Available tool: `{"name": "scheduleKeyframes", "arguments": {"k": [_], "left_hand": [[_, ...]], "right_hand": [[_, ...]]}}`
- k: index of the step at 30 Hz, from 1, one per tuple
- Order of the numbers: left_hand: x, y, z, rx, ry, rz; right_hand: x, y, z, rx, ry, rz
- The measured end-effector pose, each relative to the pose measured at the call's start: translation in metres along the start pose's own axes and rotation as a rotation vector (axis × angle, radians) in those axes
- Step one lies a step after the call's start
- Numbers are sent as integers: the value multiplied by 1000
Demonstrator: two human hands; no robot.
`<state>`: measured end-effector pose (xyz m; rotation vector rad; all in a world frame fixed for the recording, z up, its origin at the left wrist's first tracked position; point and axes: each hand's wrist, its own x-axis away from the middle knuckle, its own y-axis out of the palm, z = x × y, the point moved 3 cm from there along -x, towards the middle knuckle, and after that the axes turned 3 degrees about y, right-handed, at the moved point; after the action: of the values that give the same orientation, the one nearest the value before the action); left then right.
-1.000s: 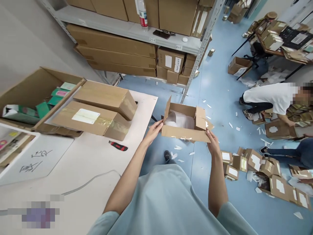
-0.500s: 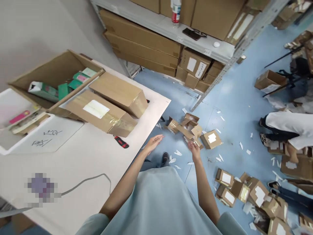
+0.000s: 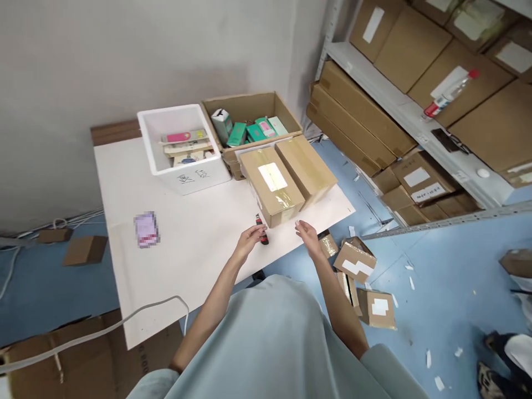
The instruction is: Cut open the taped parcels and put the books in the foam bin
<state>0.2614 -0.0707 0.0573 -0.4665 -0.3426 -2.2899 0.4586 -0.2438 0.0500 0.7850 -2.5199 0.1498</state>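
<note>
My left hand point(image 3: 249, 239) is over the table's front edge, beside a black and red cutter point(image 3: 261, 228), its fingers slightly bent and apart, holding nothing. My right hand point(image 3: 307, 235) hovers just in front of two closed, taped cardboard boxes, open and empty. The left box point(image 3: 272, 188) carries a white label; the right box point(image 3: 306, 169) lies against it. Behind them stands an open carton point(image 3: 253, 102) holding green and white packets. To its left, a white bin point(image 3: 203, 176) holds a pink item and several packages.
Metal shelving point(image 3: 399, 111) with cartons and a spray bottle point(image 3: 451, 97) stands at right. Discarded boxes point(image 3: 355, 260) lie on the blue floor beside the table point(image 3: 166, 266). A grey cable point(image 3: 103, 332) crosses the table corner. Someone's shoes point(image 3: 492, 379) show at lower right.
My view has turned left toward the table. Both my hands have moved from over the floor to the table's front edge near the cutter and boxes.
</note>
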Motion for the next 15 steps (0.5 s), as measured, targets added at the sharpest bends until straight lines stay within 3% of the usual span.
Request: {"name": "scheduleKeyframes", "arguments": {"k": [4, 7, 11, 15], "left_hand": [[1, -47, 5, 34, 24, 86], [-1, -71, 12, 52, 58, 156], [-14, -88, 28, 80, 118, 242], [-38, -88, 58, 50, 224, 340]], "right_hand": [[-26, 54, -24, 64, 13, 67], [-36, 76, -31, 69, 36, 110], [-34, 78, -29, 75, 35, 87], [-30, 65, -23, 85, 36, 21]]}}
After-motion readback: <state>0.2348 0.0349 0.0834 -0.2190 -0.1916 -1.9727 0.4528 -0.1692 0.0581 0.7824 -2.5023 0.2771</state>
